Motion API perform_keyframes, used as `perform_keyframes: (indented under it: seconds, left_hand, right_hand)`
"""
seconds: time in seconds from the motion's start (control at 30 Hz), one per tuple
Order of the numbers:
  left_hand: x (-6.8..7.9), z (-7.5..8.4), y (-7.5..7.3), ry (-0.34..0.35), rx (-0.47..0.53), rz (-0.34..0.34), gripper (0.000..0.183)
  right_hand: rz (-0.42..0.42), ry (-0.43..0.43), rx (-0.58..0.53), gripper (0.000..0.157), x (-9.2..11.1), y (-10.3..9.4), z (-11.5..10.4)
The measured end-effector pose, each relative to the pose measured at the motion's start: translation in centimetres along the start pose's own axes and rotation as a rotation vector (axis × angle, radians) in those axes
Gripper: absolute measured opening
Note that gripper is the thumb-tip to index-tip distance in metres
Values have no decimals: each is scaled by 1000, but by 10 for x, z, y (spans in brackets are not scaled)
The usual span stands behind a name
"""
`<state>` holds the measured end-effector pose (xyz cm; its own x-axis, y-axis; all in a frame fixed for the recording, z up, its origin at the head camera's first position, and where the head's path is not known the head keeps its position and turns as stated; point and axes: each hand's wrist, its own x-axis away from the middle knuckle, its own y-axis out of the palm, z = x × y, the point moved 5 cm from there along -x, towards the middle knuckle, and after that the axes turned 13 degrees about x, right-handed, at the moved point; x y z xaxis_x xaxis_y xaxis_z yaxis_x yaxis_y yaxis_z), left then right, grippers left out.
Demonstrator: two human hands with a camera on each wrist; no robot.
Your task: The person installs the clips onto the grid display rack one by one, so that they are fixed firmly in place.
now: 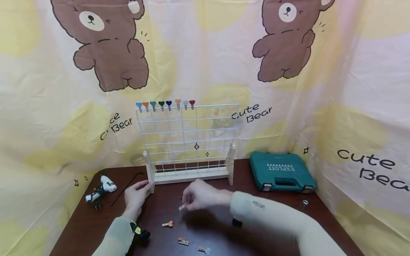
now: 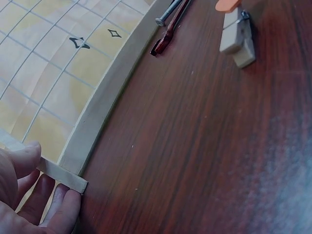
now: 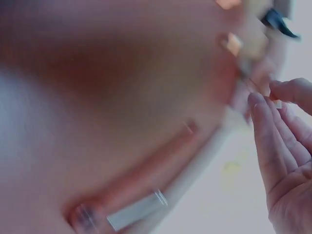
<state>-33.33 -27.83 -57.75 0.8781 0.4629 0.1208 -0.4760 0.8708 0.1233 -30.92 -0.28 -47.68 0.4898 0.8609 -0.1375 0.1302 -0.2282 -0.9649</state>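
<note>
My left hand (image 1: pixel 137 196) grips the left wooden foot (image 1: pixel 151 186) of a stand with a white wire grid (image 1: pixel 189 133); the left wrist view shows thumb and fingers on either side of the wooden strip (image 2: pixel 61 174). In front of the grid, my right hand (image 1: pixel 201 195) pinches a small wooden clothespin (image 1: pixel 182 207) over the table; its far end is hidden by the fingers. Several heart-topped clothespins (image 1: pixel 168 104) are clipped along the grid's top wire, from the left corner past the middle. On the table lie an orange-heart clothespin (image 1: pixel 168 224), another orange one (image 1: pixel 183 241) and a pale blue one (image 1: pixel 204 250).
At the left are a white-and-black glue gun (image 1: pixel 107 184) and a thin dark rod (image 1: pixel 126 188). A teal tool case (image 1: pixel 282 171) lies at the back right, with a small metal ring (image 1: pixel 305 202) in front of it. Printed cloth (image 1: pixel 198 46) hangs behind the table.
</note>
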Motion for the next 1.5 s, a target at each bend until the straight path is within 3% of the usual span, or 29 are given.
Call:
perform_keyframes:
  seconds: [0.2, 0.4, 0.5, 0.6, 0.73, 0.97, 1.07, 1.13, 1.23, 1.37, 1.43, 1.5]
  left_hand:
    - [1, -1, -2, -9, -49, 5, 48]
    - [2, 1, -2, -2, -48, -10, 47]
    - [2, 2, 0, 6, -26, -7, 45]
    - [2, 2, 1, 6, -9, -14, 44]
    - [2, 2, 2, 6, -8, -24, 44]
    - [1, 2, 0, 7, -26, -22, 44]
    - [-1, 1, -2, 7, -29, -12, 44]
    - [-1, 0, -2, 10, -24, -8, 44]
    - [-1, -3, 0, 11, -8, -9, 41]
    - [0, -3, 1, 6, -12, -15, 42]
    - [1, -2, 0, 3, -22, -14, 43]
    - [0, 0, 0, 1, -31, -12, 44]
  right_hand:
    - [207, 103, -58, 13, -6, -113, 23]
    - [428, 363, -98, 19, -14, -236, 48]
    - [500, 431, -98, 17, -21, -279, 57]
    - [540, 417, -40, 12, -30, -304, 61]
    - [517, 398, -2, 10, -39, -313, 63]
    - [463, 429, -41, 10, -45, -306, 65]
    - [465, 418, -5, 14, -45, -301, 65]
    - [502, 416, 22, 26, -42, -298, 66]
    - [661, 412, 62, 40, -29, -292, 62]
    - [841, 339, -46, 32, -14, -268, 39]
    - [808, 248, -108, 23, -16, -243, 23]
    - [688, 152, -125, 19, -22, -208, 7]
